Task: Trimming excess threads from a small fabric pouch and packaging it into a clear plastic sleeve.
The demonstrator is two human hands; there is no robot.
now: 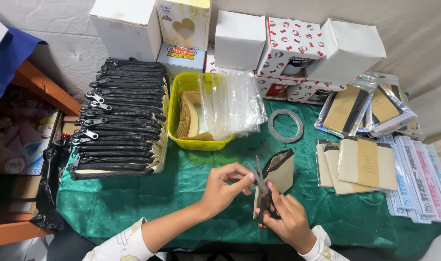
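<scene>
My right hand (289,217) grips a pair of scissors (260,186) with orange handles, blades pointing up and slightly apart. Behind the blades stands a beige zip pouch (282,171) with a dark zipper, its mouth gaping. My left hand (225,186) pinches something at the pouch's left edge, right beside the blades; what the fingertips hold is too small to make out. Both hands hover over the green tablecloth (182,188) near the front edge.
A long row of black-zippered pouches (121,118) lies at the left. A yellow tray (182,108) holds clear bags and beige pouches. A tape ring (285,125), packed pouches (365,164), pen packets (418,181) and white and patterned boxes (290,46) fill the right and back.
</scene>
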